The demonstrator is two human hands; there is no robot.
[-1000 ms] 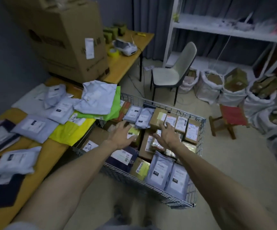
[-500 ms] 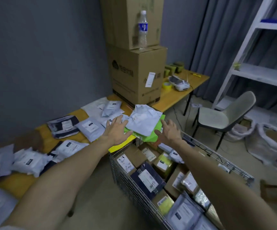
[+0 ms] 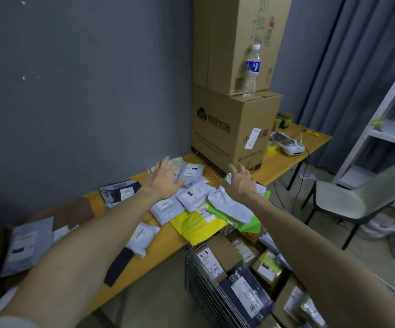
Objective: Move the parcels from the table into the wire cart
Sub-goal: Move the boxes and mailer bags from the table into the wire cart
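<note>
Grey and white parcels (image 3: 195,195) lie heaped on the table (image 3: 284,159) at the centre of the frame, with more strewn toward the lower left, and others fill the cart (image 3: 203,287) at the lower right. The left hand (image 3: 163,183) reaches over the grey parcels and the right hand (image 3: 241,185) over a white one, both with fingers spread and holding nothing; whether they touch the heap cannot be told. Boxes (image 3: 217,129) stand stacked behind.

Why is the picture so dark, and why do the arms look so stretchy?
Head view: dim room light makes everything grey and grainy; the wide-angle lens stretches the arms near the edges and tilts the white shelf; the left hand and right hand look slightly smeared.
</note>
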